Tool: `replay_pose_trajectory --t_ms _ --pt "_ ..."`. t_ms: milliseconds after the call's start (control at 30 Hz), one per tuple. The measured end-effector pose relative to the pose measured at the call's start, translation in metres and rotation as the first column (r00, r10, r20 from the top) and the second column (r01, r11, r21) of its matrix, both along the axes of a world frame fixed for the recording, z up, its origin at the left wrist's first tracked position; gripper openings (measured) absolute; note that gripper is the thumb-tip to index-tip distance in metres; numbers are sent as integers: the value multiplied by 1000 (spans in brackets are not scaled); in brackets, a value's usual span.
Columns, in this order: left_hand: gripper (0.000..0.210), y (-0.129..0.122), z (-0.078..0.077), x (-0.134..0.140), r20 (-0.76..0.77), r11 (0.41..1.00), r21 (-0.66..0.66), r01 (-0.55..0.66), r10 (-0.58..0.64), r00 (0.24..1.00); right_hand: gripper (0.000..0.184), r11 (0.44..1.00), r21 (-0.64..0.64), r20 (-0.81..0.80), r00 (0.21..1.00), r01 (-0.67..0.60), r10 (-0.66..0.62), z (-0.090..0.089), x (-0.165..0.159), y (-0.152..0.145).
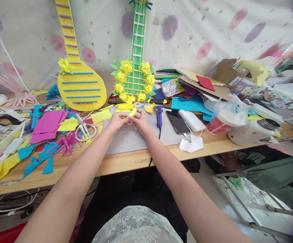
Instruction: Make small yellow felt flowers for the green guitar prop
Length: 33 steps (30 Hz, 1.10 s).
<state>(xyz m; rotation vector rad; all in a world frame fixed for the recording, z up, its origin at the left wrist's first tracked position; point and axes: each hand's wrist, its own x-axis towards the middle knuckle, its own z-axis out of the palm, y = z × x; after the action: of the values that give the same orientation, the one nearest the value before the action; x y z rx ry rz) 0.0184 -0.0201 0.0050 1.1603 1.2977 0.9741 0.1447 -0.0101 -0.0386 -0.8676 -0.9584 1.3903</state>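
Over the grey cutting mat [126,141], my left hand [117,121] and my right hand [140,122] meet with fingers closed on a small yellow paper strip [132,112]. Just beyond them lie more yellow paper pieces [123,107]. A purple glue gun [158,116] stands to the right of my right hand, its dark cord running down over the mat. Off to the left of my left hand rest scissors [85,131] with pale handles. Behind, a green paper lute [137,76] ringed with yellow paper flowers leans at the wall.
A yellow lute [82,87] leans at the back left. Magenta sheets [47,125] and blue scraps [49,165] cover the left side. To the right are a phone [178,121], a white power bank [192,120], a bagged cup [227,116] and a white bottle [254,131].
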Motion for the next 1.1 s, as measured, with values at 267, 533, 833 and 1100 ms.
replay_pose_trajectory --t_ms 267,533,833,1100 --pt "21 -2 -5 4 32 998 -26 -55 56 998 48 985 -55 18 987 162 -161 -1 3 3" --pt "26 -3 -4 -4 -9 996 -87 -21 21 1000 37 957 -52 -9 959 284 -285 1 7 6" --pt "27 -4 -5 -5 9 997 -71 -21 21 1000 51 986 -1 -45 985 168 -168 -1 1 6" --pt "32 -3 -6 -11 -30 998 -57 2 -4 1000 46 962 -22 -9 962 273 -274 -3 4 8"
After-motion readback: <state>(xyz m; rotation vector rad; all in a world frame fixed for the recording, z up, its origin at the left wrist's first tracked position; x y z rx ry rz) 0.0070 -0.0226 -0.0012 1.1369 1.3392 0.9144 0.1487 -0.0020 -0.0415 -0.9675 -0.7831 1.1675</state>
